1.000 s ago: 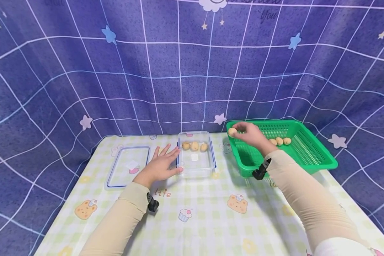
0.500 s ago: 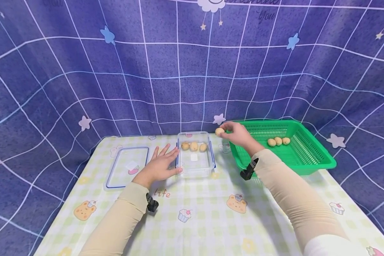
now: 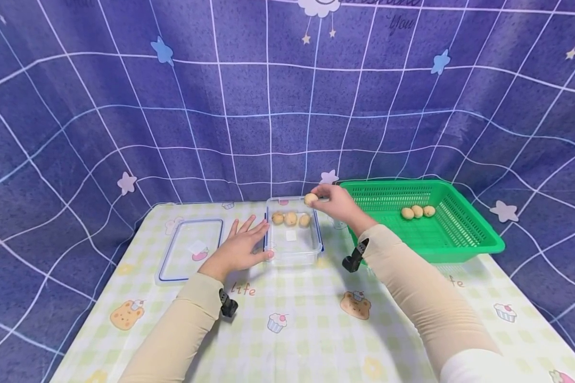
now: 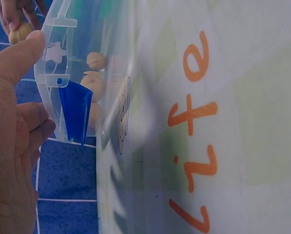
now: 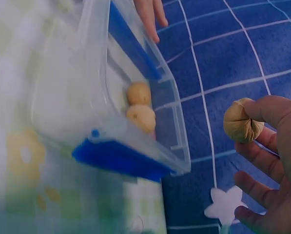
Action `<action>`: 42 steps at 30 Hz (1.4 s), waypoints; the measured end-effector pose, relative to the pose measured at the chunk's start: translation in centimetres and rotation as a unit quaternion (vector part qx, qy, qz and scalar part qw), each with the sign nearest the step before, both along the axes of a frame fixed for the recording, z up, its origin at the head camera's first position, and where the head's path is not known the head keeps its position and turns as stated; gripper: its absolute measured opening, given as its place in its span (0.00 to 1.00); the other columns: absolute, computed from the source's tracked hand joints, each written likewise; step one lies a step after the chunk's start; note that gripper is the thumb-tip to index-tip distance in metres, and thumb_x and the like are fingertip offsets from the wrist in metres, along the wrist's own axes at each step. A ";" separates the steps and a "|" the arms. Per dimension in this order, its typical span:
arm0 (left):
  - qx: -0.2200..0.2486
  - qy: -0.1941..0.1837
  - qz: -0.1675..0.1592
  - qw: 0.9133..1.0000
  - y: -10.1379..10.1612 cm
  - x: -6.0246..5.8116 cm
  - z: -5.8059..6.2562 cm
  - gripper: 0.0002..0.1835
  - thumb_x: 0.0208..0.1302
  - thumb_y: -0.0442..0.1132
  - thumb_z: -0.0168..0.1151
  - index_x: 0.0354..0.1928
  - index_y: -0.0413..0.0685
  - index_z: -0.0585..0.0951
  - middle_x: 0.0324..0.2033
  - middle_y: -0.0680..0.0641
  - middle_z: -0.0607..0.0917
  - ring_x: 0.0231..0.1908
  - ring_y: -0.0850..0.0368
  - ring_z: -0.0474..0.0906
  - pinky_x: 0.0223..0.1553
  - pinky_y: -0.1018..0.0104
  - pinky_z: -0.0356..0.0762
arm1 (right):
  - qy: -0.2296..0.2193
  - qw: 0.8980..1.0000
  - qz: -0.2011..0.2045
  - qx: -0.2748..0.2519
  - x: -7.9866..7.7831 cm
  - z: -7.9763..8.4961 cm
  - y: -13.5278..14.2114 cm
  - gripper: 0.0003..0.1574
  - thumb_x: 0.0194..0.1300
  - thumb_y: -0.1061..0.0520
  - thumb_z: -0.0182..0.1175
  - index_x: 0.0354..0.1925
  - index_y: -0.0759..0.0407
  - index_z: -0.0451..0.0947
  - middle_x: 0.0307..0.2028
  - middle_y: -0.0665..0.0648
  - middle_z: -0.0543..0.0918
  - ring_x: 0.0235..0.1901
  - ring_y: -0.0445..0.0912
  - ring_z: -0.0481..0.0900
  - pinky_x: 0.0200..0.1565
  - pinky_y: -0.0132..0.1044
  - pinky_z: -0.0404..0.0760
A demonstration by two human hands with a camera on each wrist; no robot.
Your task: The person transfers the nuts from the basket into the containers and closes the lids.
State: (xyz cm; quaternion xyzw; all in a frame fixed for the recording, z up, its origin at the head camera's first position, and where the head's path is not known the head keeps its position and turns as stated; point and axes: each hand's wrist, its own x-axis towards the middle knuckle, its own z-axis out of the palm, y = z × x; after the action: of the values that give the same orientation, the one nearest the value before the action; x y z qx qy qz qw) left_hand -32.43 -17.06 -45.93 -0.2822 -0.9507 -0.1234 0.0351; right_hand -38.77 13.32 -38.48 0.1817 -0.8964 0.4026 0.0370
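My right hand pinches a walnut between thumb and fingers. It is held above the back right corner of a clear plastic container with blue side clips. In the right wrist view, the held walnut is tan, round and creased. Inside the container, three walnuts lie in a row toward the back. My left hand has its fingers spread, with fingertips at the container's left wall. The left wrist view shows its thumb and fingers at the rim, beside a blue clip.
A green slotted basket stands to the right with three more walnuts in it. Left of the container lies a clear lid with a blue seal. A checked cloth covers the table, and a blue curtain hangs behind.
My right hand has carried the walnut leftward, from over the basket's left edge to over the container's back right corner. The left hand stays in the same place.
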 end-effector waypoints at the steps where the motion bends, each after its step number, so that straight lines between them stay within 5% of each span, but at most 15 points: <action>1: 0.001 0.001 -0.001 1.000 0.0 0.0 0.0 0.45 0.71 0.66 0.53 0.79 0.47 0.58 0.77 0.49 0.58 0.79 0.47 0.37 0.74 0.39 0.23 | 0.005 1.000 0.002 0.003 0.0 0.0 -0.3 0.22 0.66 0.50 0.67 0.54 0.59 0.81 0.51 0.58 0.85 0.58 0.56 0.79 0.61 0.52 0.75; 42: 0.010 -0.010 -0.001 1.000 0.0 -0.3 -0.1 0.45 0.71 0.66 0.53 0.79 0.46 0.58 0.77 0.47 0.59 0.79 0.46 0.38 0.75 0.38 0.26 | 0.013 1.000 0.005 -0.013 -1.6 -4.4 -7.6 0.22 0.65 0.51 0.68 0.54 0.62 0.81 0.47 0.58 0.86 0.48 0.53 0.81 0.52 0.45 0.79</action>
State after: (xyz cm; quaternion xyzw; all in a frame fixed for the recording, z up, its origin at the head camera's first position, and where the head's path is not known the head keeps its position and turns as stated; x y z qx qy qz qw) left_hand -32.69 -17.09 -45.99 -0.2816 -0.9495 -0.1356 0.0284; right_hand -40.34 5.77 -42.90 0.1914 -0.8895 0.4120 0.0490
